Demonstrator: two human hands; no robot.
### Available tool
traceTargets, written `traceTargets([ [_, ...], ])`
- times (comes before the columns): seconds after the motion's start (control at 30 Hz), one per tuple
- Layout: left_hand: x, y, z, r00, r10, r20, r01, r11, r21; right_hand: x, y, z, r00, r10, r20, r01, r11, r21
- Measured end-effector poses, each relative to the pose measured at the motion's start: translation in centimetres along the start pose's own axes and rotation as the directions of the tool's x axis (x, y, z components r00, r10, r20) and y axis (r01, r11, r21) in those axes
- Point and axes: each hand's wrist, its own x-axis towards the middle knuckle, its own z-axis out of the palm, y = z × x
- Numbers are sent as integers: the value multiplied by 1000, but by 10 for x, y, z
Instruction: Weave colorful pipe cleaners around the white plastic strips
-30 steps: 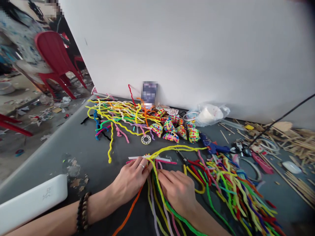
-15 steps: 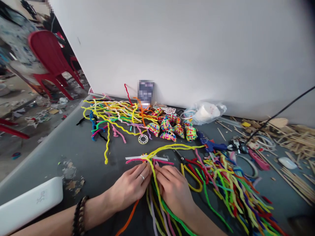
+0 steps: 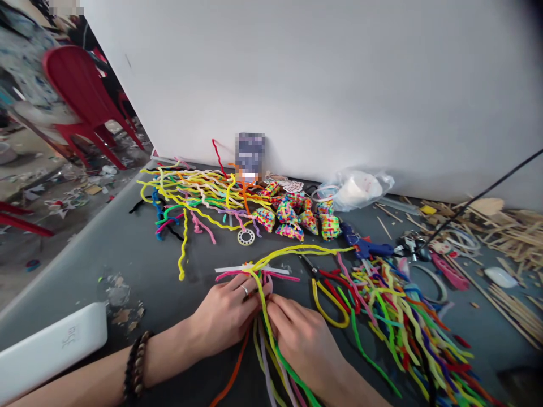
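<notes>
My left hand (image 3: 231, 308), with a ring, has its fingers closed around the upper part of a bundle of pipe cleaners. Opposite it, my right hand (image 3: 301, 342) pinches at the same bundle; the fingertips are partly hidden. A yellow pipe cleaner (image 3: 305, 249) bends over the top of the bundle and runs right, one end hanging between my hands. Green (image 3: 292, 370) and orange (image 3: 233, 373) pipe cleaners trail toward me with lilac ones. Just beyond my fingers, a white strip (image 3: 229, 269) and a pink pipe cleaner (image 3: 286, 277) lie crosswise.
Scissors (image 3: 331, 305) and a pile of pipe cleaners (image 3: 407, 322) lie right, near a blue glue gun (image 3: 369, 247). Colourful woven pieces (image 3: 288, 212) sit behind. Wooden sticks (image 3: 509, 226) cover the far right. A white device (image 3: 55, 345) lies left. A seated person is beyond the wall.
My right hand has slid a little down the bundle toward me. My left fingers have curled further in around it. The view has shifted slightly.
</notes>
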Motion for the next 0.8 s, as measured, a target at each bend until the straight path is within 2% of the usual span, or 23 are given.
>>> traceTargets([
  [0.1,-2,0,-2,993,60,102,-68,994,86,-2,-12,-9,996,89,-23,-87,994,63],
  [0.2,-2,0,-3,987,72,143,-90,988,122,-1,-19,-20,994,105,-44,-99,989,108],
  [0.4,-2,3,3,990,86,115,-100,987,124,8,-17,-36,987,141,-83,-131,985,113],
  [0.47,-3,5,7,992,89,91,-100,988,119,17,-15,-40,992,73,-101,-55,985,166],
  [0.57,-4,9,14,993,78,91,-87,991,100,39,-14,-48,995,-70,-74,87,961,264],
  [0.63,-6,10,18,993,61,100,-69,994,84,61,-14,-53,996,-86,-23,89,938,336],
  [0.7,-7,10,22,994,62,93,-69,995,76,85,-16,-55,1000,22,4,-22,910,414],
  [0.77,-9,8,24,995,63,71,-67,996,52,108,-22,-55,987,147,62,-160,902,401],
  [0.8,-10,8,24,996,52,66,-53,998,24,118,-26,-54,986,121,112,-154,915,372],
])
